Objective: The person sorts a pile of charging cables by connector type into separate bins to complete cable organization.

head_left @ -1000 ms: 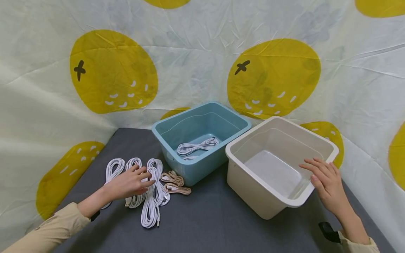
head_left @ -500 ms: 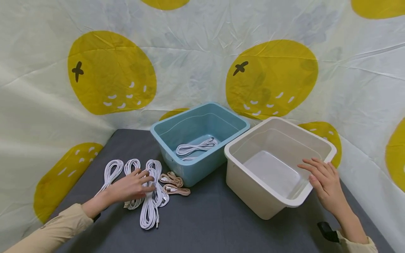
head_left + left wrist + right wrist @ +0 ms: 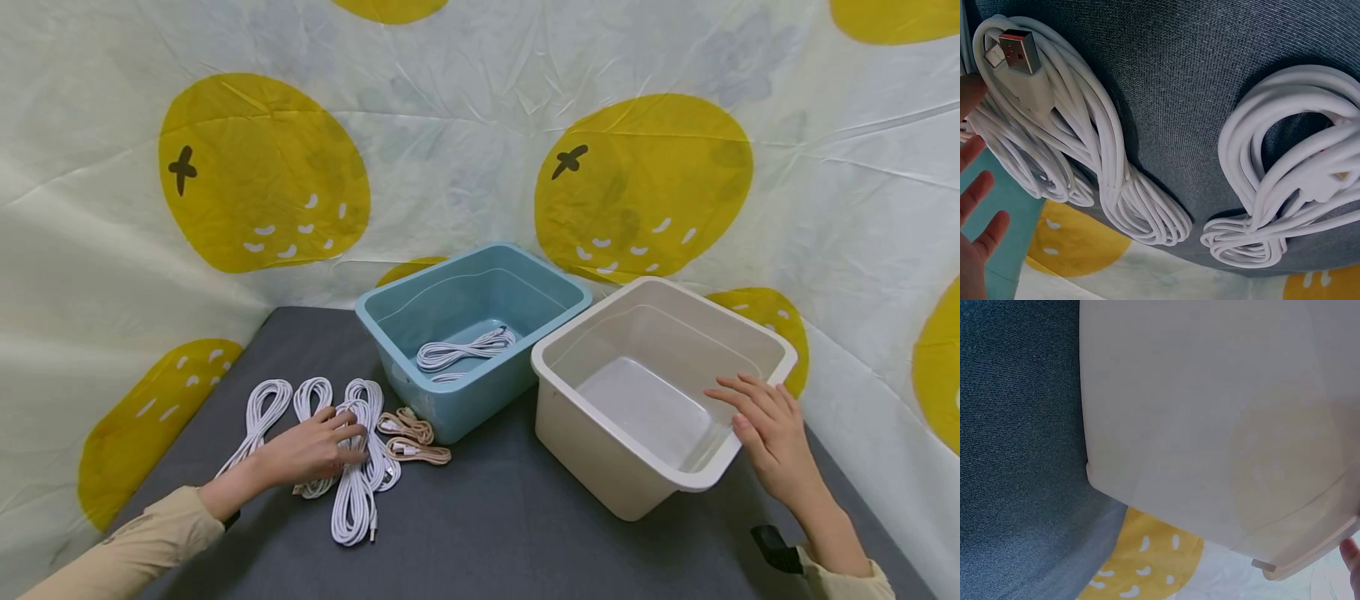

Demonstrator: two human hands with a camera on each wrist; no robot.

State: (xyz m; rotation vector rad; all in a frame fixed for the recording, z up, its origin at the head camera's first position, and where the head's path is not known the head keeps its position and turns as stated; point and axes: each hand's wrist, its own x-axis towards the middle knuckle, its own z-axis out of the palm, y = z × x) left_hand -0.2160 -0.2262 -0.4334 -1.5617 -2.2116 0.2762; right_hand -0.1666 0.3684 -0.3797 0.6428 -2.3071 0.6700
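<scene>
Desk (image 3: 495, 542) holds a beige bin (image 3: 588, 450) and, beside it, a blue bin (image 3: 483, 412). Your R grip (image 3: 772, 442), fingers apart, is by the beige one; your L grip (image 3: 315, 443), fingers also apart, is over the white cable bundle (image 3: 349, 518), front-L of blue. Poss. snag if lifted, b/c it overlaps a 2nd bundle (image 3: 393, 475). Long axis approx. toward you; plug (image 3: 372, 533) faces you.

Cables (image 3: 352, 517) lie inside and left of the left-hand tub (image 3: 468, 408).
</scene>
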